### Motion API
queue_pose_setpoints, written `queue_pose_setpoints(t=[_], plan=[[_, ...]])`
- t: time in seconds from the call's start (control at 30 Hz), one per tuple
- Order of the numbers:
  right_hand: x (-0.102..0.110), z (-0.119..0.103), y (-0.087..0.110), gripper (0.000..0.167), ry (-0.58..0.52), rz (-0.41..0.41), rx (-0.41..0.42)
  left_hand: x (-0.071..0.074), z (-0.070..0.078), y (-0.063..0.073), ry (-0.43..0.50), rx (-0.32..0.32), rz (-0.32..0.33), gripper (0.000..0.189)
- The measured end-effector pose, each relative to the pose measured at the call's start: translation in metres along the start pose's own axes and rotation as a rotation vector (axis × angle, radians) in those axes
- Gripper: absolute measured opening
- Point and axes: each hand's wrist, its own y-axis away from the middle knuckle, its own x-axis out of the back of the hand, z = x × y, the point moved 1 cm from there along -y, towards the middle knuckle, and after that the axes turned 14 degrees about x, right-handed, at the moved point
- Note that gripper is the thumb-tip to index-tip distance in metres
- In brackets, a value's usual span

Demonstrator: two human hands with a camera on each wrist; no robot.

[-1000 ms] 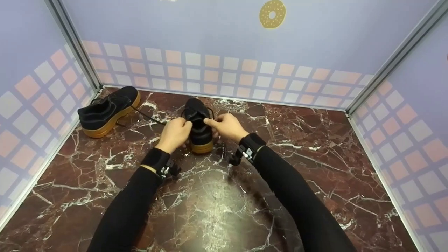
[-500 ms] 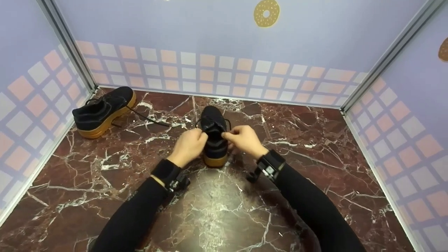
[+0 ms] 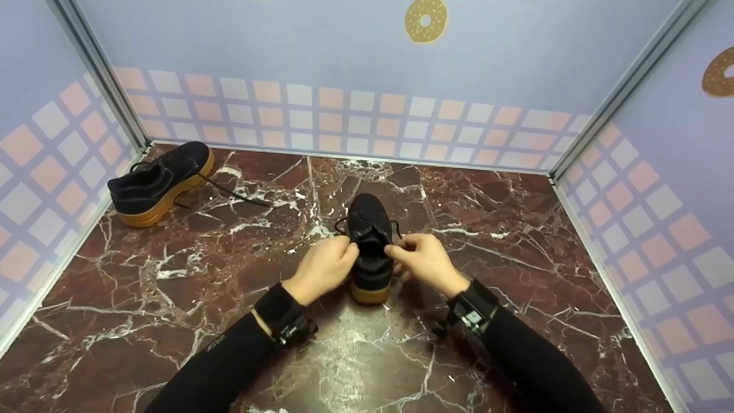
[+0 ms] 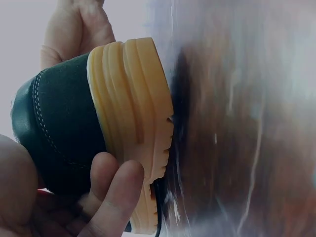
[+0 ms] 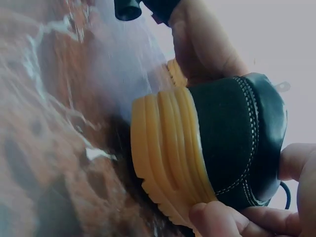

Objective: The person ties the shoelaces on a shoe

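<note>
A black lace-up shoe (image 3: 371, 215) with a yellow-tan sole points its toe toward the back wall in the head view. My left hand (image 3: 324, 267) grips the left side of its opening, thumb at the collar. Opposite it, my right hand (image 3: 425, 261) pinches the right edge. In the left wrist view, fingers (image 4: 116, 197) lie along the ridged sole (image 4: 131, 94). The right wrist view has the black heel (image 5: 227, 133) close up, with fingertips (image 5: 210, 217) at the sole. Whether the sole touches the floor I cannot tell.
A second black shoe (image 3: 160, 180) stands at the back left near the corner, its loose lace (image 3: 235, 195) trailing right over the floor. Dark red marble flooring (image 3: 229, 298) lies all round. Purple panels with pink and white squares (image 3: 330, 123) enclose the back and sides.
Both hands have brought the gripped shoe toward me and to the right, away from the second shoe and its lace. The camera has turned slightly right.
</note>
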Motion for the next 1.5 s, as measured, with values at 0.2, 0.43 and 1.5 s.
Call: queue_pose_setpoints(t=[0.2, 0.43, 1.5], plan=[[0.005, 0.004, 0.021, 0.024, 0.002, -0.022, 0.024, -0.005, 0.005, 0.017, -0.003, -0.018, -0.034, 0.034], [0.005, 0.008, 0.039, 0.022, 0.021, -0.026, 0.038, -0.011, 0.006, 0.032, -0.023, -0.059, -0.049, 0.035], [0.01, 0.012, 0.017, 0.045, -0.246, 0.083, -0.063, -0.006, 0.005, 0.014, 0.229, 0.162, 0.011, 0.046]])
